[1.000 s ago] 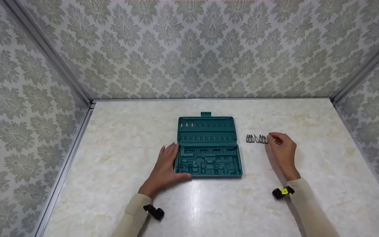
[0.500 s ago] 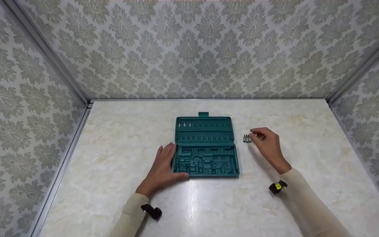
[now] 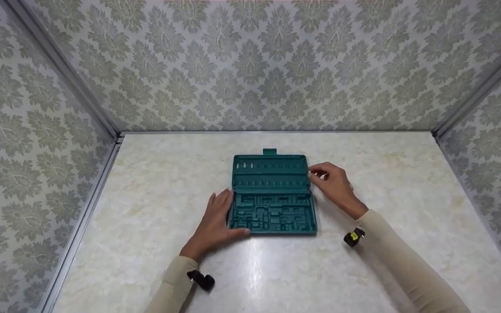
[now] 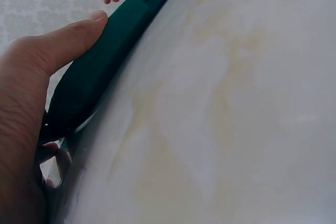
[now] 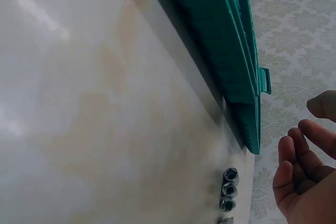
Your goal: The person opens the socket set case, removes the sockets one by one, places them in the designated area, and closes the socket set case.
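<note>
A green case [image 3: 272, 190] lies open, three small silver pieces [image 3: 245, 165] upright in the left of its lid. My left hand [image 3: 212, 221] rests against its lower left side, fingers along the side and thumb on the front edge; in the left wrist view the thumb of that hand [image 4: 63, 45] lies on the case [image 4: 105, 51]. My right hand [image 3: 334, 184] is at the lid's right edge, thumb and index fingertips close together; whether they hold a piece cannot be told. The right wrist view shows this hand [image 5: 310, 182] beside the case [image 5: 215, 40], fingers bent.
Several metal pieces [image 5: 229, 190] stand in a row on the table right of the case, mostly hidden by my right hand in the head view. The pale table [image 3: 168, 161] meets patterned walls [image 3: 250, 65] at the back and sides.
My right hand has moved left from the right end of the row of metal pieces, over the row, to the lid's right edge. My left hand keeps its place on the case.
</note>
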Demonstrator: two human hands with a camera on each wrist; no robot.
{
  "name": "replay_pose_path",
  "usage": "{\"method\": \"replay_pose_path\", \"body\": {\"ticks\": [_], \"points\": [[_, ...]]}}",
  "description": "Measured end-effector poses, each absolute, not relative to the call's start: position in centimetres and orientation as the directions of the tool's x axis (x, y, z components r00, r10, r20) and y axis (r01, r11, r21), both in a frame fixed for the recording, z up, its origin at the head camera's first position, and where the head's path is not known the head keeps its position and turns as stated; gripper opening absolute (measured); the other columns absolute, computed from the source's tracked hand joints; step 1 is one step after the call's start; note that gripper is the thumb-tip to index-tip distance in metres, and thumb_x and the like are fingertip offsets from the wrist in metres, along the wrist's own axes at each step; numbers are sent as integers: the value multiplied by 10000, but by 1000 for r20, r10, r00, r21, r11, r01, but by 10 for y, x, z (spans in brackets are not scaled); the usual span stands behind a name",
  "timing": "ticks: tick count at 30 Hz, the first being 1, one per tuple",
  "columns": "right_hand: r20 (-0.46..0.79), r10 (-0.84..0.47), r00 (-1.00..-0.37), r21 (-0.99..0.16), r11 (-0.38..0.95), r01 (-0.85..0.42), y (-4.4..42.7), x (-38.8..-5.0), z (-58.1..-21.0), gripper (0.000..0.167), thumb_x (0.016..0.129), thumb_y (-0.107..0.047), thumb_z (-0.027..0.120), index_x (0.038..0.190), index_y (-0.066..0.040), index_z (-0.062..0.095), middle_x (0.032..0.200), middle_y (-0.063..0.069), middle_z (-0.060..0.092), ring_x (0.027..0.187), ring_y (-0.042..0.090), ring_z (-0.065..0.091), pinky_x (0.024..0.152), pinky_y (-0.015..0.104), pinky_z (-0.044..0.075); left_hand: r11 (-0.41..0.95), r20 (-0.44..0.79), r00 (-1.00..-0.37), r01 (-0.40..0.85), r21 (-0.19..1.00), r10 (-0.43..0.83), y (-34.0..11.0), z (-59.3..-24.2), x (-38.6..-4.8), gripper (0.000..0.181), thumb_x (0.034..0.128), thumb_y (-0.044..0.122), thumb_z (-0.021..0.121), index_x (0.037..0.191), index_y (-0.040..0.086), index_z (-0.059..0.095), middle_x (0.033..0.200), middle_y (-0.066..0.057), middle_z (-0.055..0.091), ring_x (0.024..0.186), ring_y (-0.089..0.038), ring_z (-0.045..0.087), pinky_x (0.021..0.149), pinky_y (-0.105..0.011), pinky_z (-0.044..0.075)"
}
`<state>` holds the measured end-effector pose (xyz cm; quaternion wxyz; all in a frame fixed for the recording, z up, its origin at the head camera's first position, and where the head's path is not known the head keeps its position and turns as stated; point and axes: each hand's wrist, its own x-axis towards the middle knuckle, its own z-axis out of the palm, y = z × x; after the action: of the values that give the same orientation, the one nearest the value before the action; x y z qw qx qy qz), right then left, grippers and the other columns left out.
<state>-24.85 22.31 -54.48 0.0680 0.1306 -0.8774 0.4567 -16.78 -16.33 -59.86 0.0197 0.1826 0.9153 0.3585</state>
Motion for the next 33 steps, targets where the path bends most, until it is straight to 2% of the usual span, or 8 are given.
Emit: {"method": "replay_pose_path", "body": {"ticks": [11,19,28,33], "points": [[230,-300,-926,-781,510,-360,199,-265,-542,267,1086,-180,731,1278,-1,778,1098,73,724,964,217,639,824,377,514,677,93,-932,320,662,350,-163,-599,-169,1316,812,710,839,1754,34,218,1799,-182,274,1686,-355,188,1378,-511,18],[209,-356,-911,-785,494,-373,176,-276,-536,301,1077,-190,746,1298,12,769,1212,115,733,1075,254,701,962,475,592,675,101,-933,322,664,346,-163,-600,-169,1318,805,709,845,1757,44,221,1801,-173,276,1687,-348,183,1376,-526,22],[197,-430,-881,-761,499,-414,149,-286,-533,326,1084,-200,737,1324,20,759,1240,158,724,1106,293,696,999,498,587,674,79,-937,301,674,339,-164,-601,-169,1332,802,748,833,1763,70,208,1815,-149,247,1698,-307,151,1376,-474,-6],[169,-459,-872,-781,478,-403,134,-292,-533,349,1089,-207,729,1354,20,740,1278,167,702,1149,297,688,1023,509,582,683,68,-941,288,671,330,-164,-601,-168,1335,800,765,824,1767,85,205,1821,-132,234,1701,-303,136,1378,-491,10]]}}
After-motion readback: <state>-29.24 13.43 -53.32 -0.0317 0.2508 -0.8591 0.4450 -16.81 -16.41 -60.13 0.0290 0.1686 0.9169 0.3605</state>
